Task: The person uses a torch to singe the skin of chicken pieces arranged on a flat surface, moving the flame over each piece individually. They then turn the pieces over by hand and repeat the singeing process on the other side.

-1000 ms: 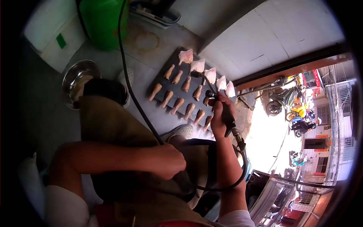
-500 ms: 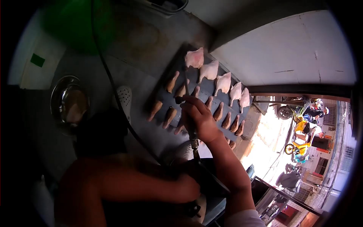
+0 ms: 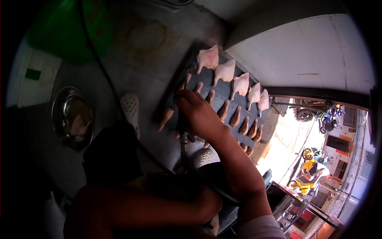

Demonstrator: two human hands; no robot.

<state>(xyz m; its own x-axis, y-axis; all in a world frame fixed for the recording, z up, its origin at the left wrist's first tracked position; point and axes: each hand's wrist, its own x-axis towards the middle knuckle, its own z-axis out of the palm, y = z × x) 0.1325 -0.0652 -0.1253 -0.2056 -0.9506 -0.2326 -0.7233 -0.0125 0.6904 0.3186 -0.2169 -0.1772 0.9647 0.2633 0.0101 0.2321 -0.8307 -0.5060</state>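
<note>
My right hand point(image 3: 199, 115) is closed around a dark torch-like tool point(image 3: 184, 137) with a metal fitting and a hose. Its thin tube points up over the left end of a dark tray point(image 3: 229, 93), close to a pale leg-shaped piece of meat point(image 3: 208, 58). Several more pale pieces lie in a row along the tray's upper side. Browned drumsticks point(image 3: 235, 116) lie in rows below them, some hidden behind my right hand and arm. Low in the view, my left hand point(image 3: 210, 205) is in deep shadow near my lap, its fingers not distinguishable.
A shiny metal bowl point(image 3: 57, 119) with a pale piece of meat in it stands at the left. The black hose point(image 3: 113, 87) crosses the floor beside my shoes point(image 3: 130, 107). A green bag point(image 3: 69, 36) is at upper left. Scooters point(image 3: 308, 165) are outside at the right.
The camera view has shifted. My right hand and the tool have moved left relative to the tray, uncovering some drumsticks in the middle.
</note>
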